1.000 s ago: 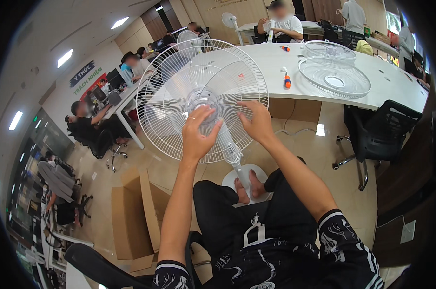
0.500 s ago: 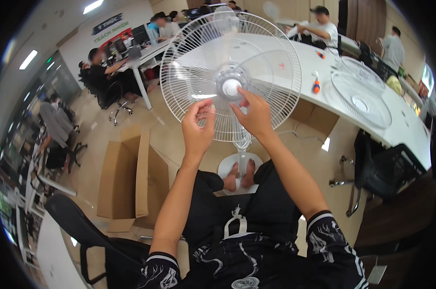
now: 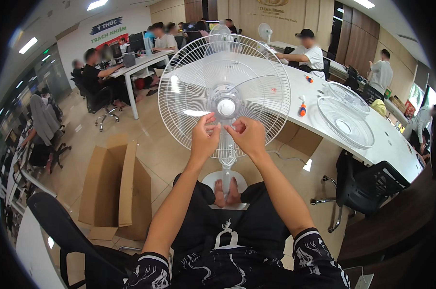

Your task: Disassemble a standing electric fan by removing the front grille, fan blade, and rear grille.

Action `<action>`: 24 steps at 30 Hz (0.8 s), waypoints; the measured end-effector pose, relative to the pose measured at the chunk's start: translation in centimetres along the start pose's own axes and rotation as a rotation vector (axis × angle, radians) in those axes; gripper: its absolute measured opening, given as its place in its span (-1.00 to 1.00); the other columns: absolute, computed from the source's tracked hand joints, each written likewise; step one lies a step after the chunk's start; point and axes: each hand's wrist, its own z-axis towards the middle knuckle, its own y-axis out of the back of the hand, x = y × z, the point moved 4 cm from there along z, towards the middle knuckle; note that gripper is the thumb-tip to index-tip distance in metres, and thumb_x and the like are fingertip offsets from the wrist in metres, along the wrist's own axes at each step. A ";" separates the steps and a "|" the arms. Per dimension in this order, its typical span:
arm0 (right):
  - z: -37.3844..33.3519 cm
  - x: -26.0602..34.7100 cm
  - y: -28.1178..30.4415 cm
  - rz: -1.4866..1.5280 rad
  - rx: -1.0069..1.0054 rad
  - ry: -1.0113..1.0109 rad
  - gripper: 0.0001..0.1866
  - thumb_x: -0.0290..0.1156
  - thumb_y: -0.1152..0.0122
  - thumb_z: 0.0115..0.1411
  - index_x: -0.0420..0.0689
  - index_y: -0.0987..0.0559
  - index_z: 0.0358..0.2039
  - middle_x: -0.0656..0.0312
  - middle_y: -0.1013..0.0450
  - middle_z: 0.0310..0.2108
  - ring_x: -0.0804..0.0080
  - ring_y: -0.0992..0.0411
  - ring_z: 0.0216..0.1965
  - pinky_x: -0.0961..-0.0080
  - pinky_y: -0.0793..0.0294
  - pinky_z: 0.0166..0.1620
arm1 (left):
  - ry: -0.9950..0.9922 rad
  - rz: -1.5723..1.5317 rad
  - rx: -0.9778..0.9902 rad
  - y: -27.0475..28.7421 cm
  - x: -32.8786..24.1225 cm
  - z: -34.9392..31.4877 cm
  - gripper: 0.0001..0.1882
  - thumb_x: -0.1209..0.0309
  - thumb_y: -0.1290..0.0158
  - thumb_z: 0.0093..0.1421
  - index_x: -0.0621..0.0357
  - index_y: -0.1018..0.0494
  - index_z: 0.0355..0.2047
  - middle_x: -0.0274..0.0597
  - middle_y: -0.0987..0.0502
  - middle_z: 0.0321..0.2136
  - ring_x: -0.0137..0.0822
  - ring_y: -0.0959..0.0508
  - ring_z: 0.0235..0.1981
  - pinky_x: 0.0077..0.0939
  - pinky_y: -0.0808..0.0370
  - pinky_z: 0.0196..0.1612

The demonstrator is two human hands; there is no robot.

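Well, farthest left, low beyond the left hand, stands one black chair (image 3: 54, 219), then one open cardboard box (image 3: 102, 190), nearer that hand. The left hand (image 3: 205, 138) is half curled, a narrow gap between thumb and fingers. Just ahead of both hands stands one fan (image 3: 226, 90) with clear blades, a white wire guard and one white hub cap (image 3: 226, 107), right above the fingertips; its one round base (image 3: 209, 180) lies below the hands, under two bare feet (image 3: 220, 193). The right hand (image 3: 249, 137), beside the left, has thumb and fingers drawn close; whether either hand grips something small, I cannot tell. Right of that hand, one white table (image 3: 396, 155) bears two orange-handled tools (image 3: 302, 110), then two round guards (image 3: 343, 126); one black chair (image 3: 372, 188) stands lower, farthest right.
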 end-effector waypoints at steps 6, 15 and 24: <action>0.9 2.1 0.7 0.083 -0.075 0.205 -0.49 -0.37 -0.39 -0.03 -0.05 -0.52 0.00 0.24 -0.45 -0.61 0.30 -0.45 -0.62 0.38 -0.41 -0.50 | 0.073 -0.116 0.040 -1.6 1.1 0.1 -0.52 0.59 -0.04 0.21 0.43 -0.27 0.14 0.13 -0.43 -0.01 -0.34 -0.58 -0.21 -0.56 -0.58 -0.21; 0.9 2.4 1.7 0.172 -0.241 0.108 -0.79 -0.31 -0.44 -0.03 -0.14 -0.63 -0.46 0.25 -0.43 -0.72 0.36 -0.44 -0.67 0.47 -0.40 -0.53 | 0.145 -0.223 0.018 -1.5 0.8 -0.4 -0.51 0.63 0.01 0.21 0.42 -0.24 0.16 0.13 -0.42 0.01 -0.27 -0.59 -0.14 -0.51 -0.58 -0.16; 0.6 1.4 0.4 -0.009 -0.117 0.108 -0.64 -0.25 -0.50 -0.07 -0.14 -0.55 -0.35 0.25 -0.43 -0.63 0.36 -0.40 -0.66 0.44 -0.39 -0.53 | 0.183 -0.256 -0.083 2.3 -0.4 -2.8 -0.53 0.58 -0.05 0.18 0.40 -0.32 0.12 0.11 -0.46 -0.01 -0.32 -0.56 -0.21 -0.54 -0.55 -0.22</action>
